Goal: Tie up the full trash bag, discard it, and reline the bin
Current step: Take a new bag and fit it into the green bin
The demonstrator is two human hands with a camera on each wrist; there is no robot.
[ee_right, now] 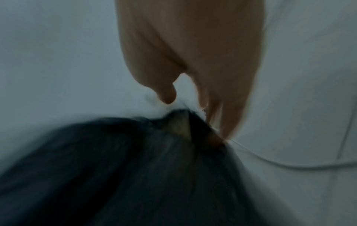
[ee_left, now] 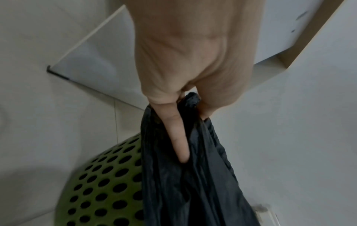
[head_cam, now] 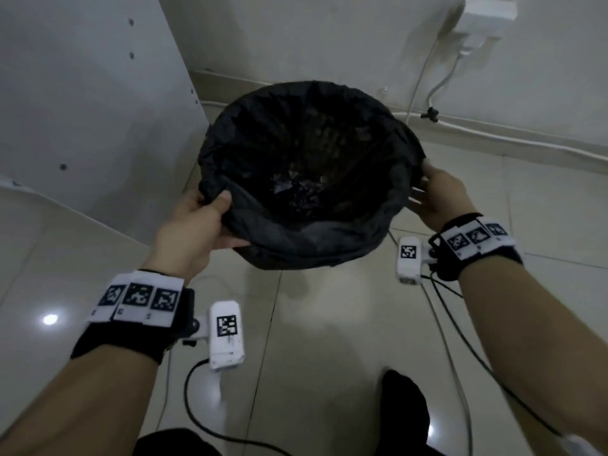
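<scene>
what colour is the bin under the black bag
Olive green with round holes, seen best in the left wrist view: bin, beside the bag.

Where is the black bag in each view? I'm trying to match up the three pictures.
Head: the bag sits centre, mouth open, left hand and right hand at its rim.
Left wrist: lower centre, pinched by the left hand, beside the green bin.
Right wrist: lower left, blurred, under the right hand.
Shared landmark: the bag's rim.

A home corner: glossy tiled floor (head_cam: 312, 324), white cabinet panel (head_cam: 82, 93), wall socket (head_cam: 483, 14).
</scene>
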